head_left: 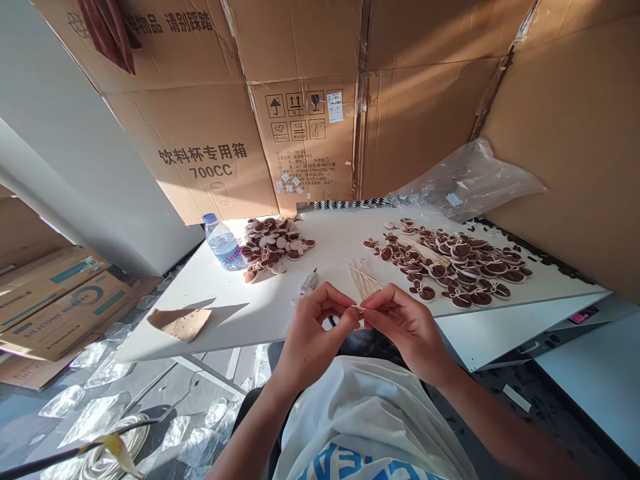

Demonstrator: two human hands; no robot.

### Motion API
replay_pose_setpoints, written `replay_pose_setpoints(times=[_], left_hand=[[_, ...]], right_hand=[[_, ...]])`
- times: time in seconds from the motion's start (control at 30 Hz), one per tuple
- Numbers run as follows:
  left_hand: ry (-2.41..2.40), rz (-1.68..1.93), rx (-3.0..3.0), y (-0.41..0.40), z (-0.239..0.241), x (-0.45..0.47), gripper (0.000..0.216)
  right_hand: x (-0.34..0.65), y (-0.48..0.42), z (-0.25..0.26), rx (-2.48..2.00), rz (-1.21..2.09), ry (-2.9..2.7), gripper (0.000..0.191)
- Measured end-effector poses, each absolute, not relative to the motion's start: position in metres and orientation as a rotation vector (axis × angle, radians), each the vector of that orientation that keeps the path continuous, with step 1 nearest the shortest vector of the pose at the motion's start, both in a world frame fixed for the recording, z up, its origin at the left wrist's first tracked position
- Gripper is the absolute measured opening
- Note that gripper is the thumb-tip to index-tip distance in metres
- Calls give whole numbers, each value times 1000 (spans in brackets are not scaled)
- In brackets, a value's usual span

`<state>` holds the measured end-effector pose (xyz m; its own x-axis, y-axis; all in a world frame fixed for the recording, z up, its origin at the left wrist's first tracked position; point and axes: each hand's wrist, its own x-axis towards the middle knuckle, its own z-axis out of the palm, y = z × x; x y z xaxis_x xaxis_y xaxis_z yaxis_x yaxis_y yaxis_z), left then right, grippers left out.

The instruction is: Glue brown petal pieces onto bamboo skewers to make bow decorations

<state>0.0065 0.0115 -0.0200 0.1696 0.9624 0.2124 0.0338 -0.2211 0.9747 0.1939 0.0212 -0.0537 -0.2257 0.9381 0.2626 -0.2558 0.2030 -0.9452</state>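
My left hand (315, 330) and my right hand (403, 320) meet in front of me at the near edge of the white table (235, 310). Both pinch one small pale piece (361, 309) between their fingertips; it is too small to name. Just beyond the fingers lies a bundle of thin wooden sticks (364, 279). A glue gun (306, 287) rests on the table beside my left hand. A spread of brown and white mushroom-shaped pieces (453, 263) covers the right of the table. Another heap of brown and white pieces (273, 245) sits at the back left.
A water bottle (223, 243) stands at the left of the heap. A scrap of cardboard (181, 323) lies at the table's left front. Large cardboard boxes (210, 153) wall in the back and right. A clear plastic bag (465, 180) lies behind. Boxes (55, 300) and plastic wrap cover the floor.
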Motion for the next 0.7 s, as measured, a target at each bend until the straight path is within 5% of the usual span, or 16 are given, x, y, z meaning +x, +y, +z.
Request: replay_pose_setpoints(times=[0.43, 0.7], left_hand=[[785, 1194, 1209, 13, -23, 9, 27], [1142, 1236, 1630, 8, -20, 8, 4]], right_hand=[[183, 19, -65, -583, 1395, -1177, 24], [196, 19, -58, -736, 1103, -1535, 17]])
